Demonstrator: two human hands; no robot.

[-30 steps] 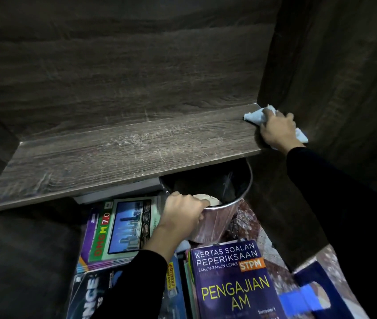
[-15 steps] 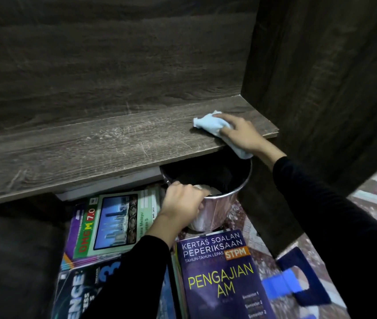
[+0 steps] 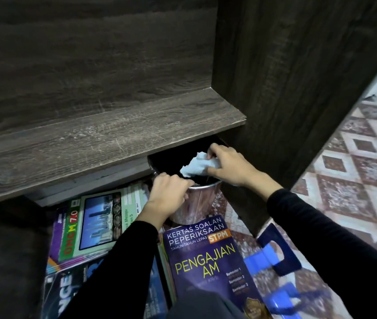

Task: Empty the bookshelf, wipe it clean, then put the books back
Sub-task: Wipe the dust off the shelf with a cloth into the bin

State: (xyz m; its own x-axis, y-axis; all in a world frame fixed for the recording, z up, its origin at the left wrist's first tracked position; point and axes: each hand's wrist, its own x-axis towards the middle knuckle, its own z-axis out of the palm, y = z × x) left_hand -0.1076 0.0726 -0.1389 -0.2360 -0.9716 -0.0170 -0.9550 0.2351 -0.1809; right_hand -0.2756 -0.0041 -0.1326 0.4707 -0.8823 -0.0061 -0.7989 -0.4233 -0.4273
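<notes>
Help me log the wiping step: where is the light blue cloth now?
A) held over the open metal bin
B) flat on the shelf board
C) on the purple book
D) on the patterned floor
A: the right hand pinches the cloth above the mouth of the metal bin, while the left hand grips its rim.

You are looking into a dark wood-grain bookshelf: its back panel fills the upper left of your view, and a thick upright side panel rises on the right. One lighter, greyish shelf board runs across between them, its surface scuffed with fine pale scratches. To your right the floor shows a maroon and off-white diamond pattern. The light is dim, and the lower left corner lies in deep shadow
</notes>
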